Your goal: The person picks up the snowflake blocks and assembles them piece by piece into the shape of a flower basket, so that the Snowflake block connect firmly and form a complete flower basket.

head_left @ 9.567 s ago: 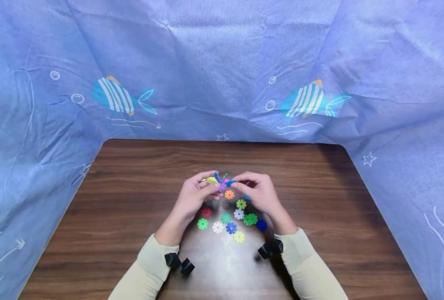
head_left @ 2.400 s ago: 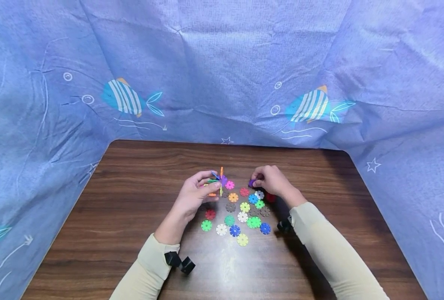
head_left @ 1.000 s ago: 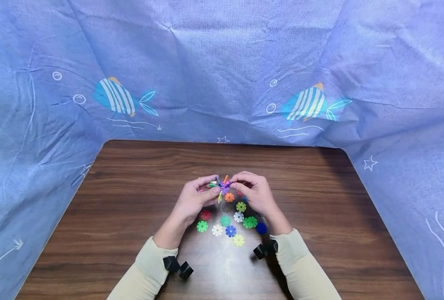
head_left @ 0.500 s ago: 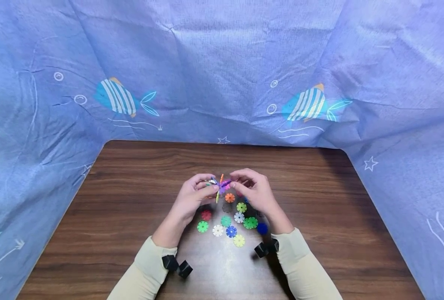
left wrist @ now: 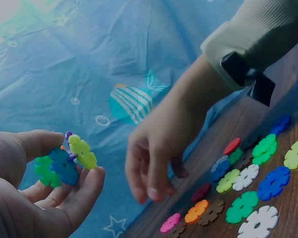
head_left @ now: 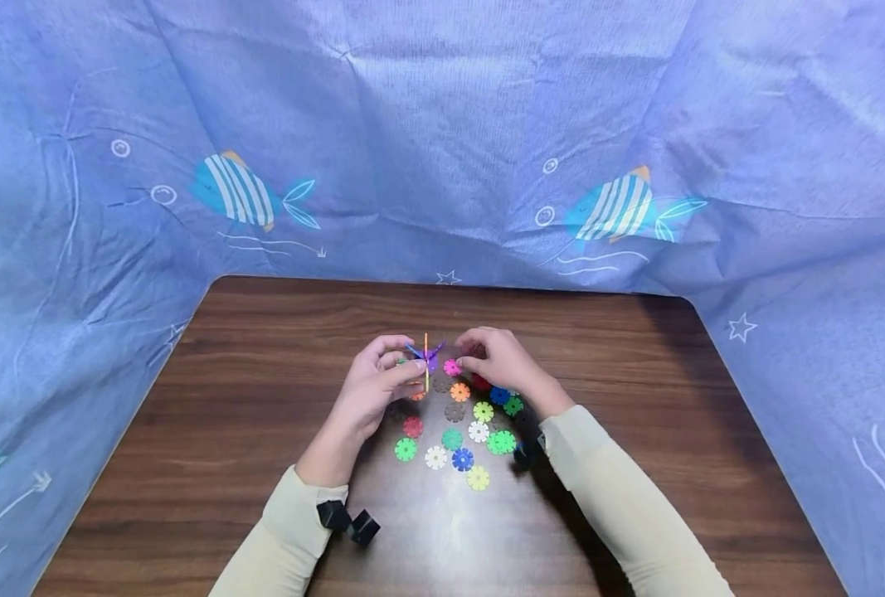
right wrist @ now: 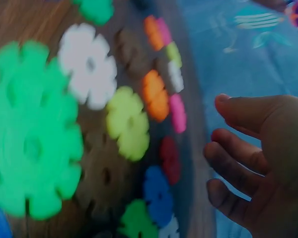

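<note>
Between its thumb and fingers, my left hand (head_left: 371,380) holds a cluster of interlocked flower-shaped plastic discs (head_left: 431,360) above the table. In the left wrist view a yellow-green disc (left wrist: 82,151), a blue disc (left wrist: 64,166) and a green disc (left wrist: 47,171) show in the cluster, with bits of purple and orange behind. An upright orange disc (head_left: 425,342) and a slanted purple disc also stick up from it. My right hand (head_left: 508,363) is to the right of the cluster, fingers loosely bent and nothing in them. A pink disc (head_left: 452,367) lies near its thumb.
Loose notched discs lie scattered on the brown wooden table (head_left: 278,348), among them an orange disc (head_left: 460,392), a white disc (head_left: 435,457), a blue disc (head_left: 463,459) and a red disc (head_left: 413,427). A blue fish-print cloth (head_left: 442,166) hangs behind the table.
The purple disc that the right hand pinched at the cluster now stays on the cluster. The right hand has let go and drawn off to the right. The left hand has shifted slightly left.
</note>
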A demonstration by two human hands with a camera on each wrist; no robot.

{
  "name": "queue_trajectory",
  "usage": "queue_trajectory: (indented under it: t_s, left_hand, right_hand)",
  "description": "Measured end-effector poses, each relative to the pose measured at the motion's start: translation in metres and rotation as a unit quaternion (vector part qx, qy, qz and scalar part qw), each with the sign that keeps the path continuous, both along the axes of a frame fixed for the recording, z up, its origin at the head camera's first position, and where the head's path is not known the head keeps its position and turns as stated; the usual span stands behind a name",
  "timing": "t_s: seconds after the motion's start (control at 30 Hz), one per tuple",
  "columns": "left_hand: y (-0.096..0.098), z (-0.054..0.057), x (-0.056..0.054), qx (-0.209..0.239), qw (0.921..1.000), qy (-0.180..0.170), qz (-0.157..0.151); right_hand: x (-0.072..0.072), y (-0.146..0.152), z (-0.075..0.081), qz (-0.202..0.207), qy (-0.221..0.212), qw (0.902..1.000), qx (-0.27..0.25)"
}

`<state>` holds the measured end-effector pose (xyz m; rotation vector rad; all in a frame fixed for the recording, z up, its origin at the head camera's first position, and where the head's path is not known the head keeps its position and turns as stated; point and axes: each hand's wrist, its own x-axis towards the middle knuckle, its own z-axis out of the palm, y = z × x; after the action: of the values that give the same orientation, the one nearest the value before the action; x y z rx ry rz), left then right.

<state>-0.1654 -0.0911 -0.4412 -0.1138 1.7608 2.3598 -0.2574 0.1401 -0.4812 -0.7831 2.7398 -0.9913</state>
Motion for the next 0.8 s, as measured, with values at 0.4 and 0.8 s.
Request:
queue_trajectory:
  t_s: [0.4, 0.8]
  left_hand:
    - [-0.001, 0.002, 0.000, 0.005, 1.0000, 0.006, -0.003]
    - [0.002, 0.000, 0.002, 0.001, 1.0000, 0.002, -0.005]
  right_hand:
    - [-0.013, -0.007, -0.012, 0.021, -0.008, 0.9954, 0.094]
    - [-0.010, -0.012, -0.014, 0.027, 0.018, 0.9926, 0.117]
